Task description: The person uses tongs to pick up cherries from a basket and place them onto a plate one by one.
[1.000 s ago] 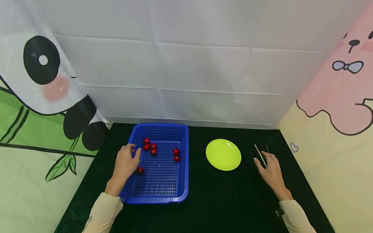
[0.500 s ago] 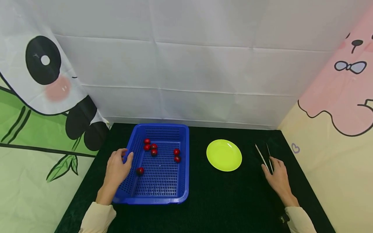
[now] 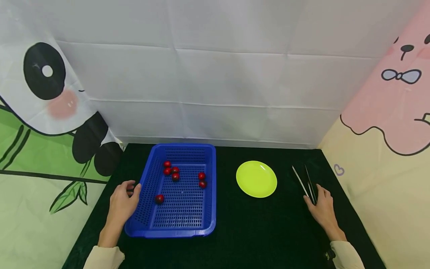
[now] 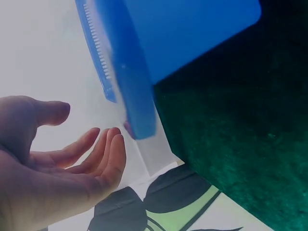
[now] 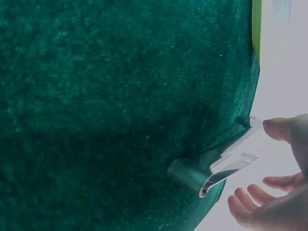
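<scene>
My left hand (image 3: 121, 203) hovers just outside the left rim of a blue plastic basket (image 3: 209, 209), its fingers loosely bent and holding nothing. In the left wrist view, space shows between the fingers (image 4: 108, 154) and the basket's side (image 4: 132, 82). Several small red cherry tomatoes (image 3: 175, 177) lie inside the basket, one of them alone at its left side (image 3: 159, 199). On the right, metal tongs (image 3: 300, 182) lie on the dark green cloth with both arms spread apart. Around their near end is my right hand (image 3: 323, 211), thumb and fingers apart, not gripping them.
A round yellow-green plate (image 3: 256, 179) sits between the basket and the tongs. Dark green cloth (image 3: 255, 235) covers the table. A white sheet (image 3: 228, 82) hangs behind, with printed panda cloth (image 3: 57, 149) on the left and pink bear cloth (image 3: 386, 112) on the right.
My left hand has drawn back from over the basket's left rim, leftward and nearer to me. My right hand has slid back along the tongs toward their near end. Basket, tomatoes and plate stay put.
</scene>
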